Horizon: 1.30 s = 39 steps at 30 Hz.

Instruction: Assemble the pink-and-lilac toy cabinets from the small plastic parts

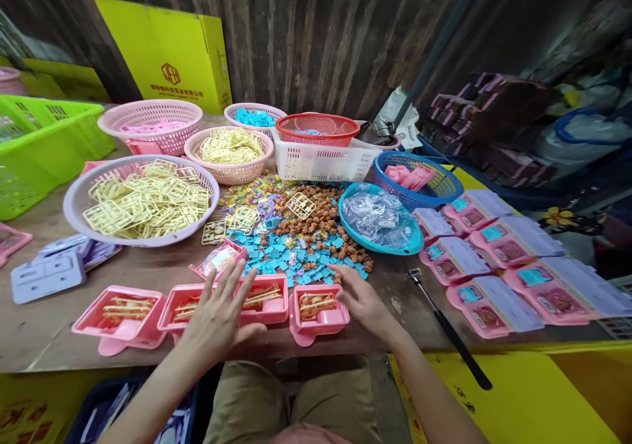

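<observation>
My left hand (217, 309) hovers over the pink tray (180, 292) second from the left, its fingers spread and nothing in them. Part of that tray and the pink tray (277, 307) beside it are covered by the hand. At the right end of the row, my right hand (364, 302) is close to a pink tray (316, 334), its fingers loosely apart and holding nothing I can see. Cream sprue frames lie in the trays, including the leftmost pink tray (155, 338). Just behind the left fingertips lies a small pink packet (222, 257).
Loose blue pieces (266, 257) and brown pieces (316, 217) cover the middle. Around them stand a lilac basket (74, 210) of cream frames, a teal basket (415, 243) of clear parts and a white basket (326, 164). Assembled pink-and-lilac cases (494, 312) and a black-handled tool (457, 338) lie right.
</observation>
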{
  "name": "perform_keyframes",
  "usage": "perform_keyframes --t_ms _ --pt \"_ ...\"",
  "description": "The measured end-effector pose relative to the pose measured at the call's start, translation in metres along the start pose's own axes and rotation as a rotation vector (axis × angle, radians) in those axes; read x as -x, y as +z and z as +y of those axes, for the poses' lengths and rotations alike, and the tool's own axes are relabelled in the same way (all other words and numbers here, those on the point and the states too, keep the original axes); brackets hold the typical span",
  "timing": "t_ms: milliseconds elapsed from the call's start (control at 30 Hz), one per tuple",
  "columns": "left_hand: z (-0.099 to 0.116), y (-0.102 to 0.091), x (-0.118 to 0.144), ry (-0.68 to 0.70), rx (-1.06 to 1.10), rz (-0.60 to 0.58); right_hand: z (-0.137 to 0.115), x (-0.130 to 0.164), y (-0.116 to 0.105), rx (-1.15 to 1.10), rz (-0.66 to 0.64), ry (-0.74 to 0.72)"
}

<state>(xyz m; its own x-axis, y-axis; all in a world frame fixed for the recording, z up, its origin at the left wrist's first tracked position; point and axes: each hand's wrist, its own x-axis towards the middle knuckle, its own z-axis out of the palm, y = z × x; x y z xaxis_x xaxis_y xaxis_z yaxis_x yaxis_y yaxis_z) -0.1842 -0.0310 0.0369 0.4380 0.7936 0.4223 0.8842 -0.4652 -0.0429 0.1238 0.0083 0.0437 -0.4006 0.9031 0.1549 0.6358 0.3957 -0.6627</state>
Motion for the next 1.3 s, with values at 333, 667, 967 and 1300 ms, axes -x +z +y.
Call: perform_keyframes --t_ms 333,667,967,1300 --pt "0.072 0.034 -0.043 0.066 0.097 -0.142 0.072 0.015 0.01 0.308 0.255 0.162" --pt "0.085 0.039 -0.053 0.071 0.098 -0.207 0.08 0.012 0.014 0.321 0.264 0.121" --pt "0.096 0.03 -0.057 0.039 0.035 -0.292 0.087 0.017 0.024 0.296 0.358 0.09" --pt "0.102 0.046 -0.056 0.009 0.091 -0.255 0.08 0.027 0.02 0.3 0.489 0.012"
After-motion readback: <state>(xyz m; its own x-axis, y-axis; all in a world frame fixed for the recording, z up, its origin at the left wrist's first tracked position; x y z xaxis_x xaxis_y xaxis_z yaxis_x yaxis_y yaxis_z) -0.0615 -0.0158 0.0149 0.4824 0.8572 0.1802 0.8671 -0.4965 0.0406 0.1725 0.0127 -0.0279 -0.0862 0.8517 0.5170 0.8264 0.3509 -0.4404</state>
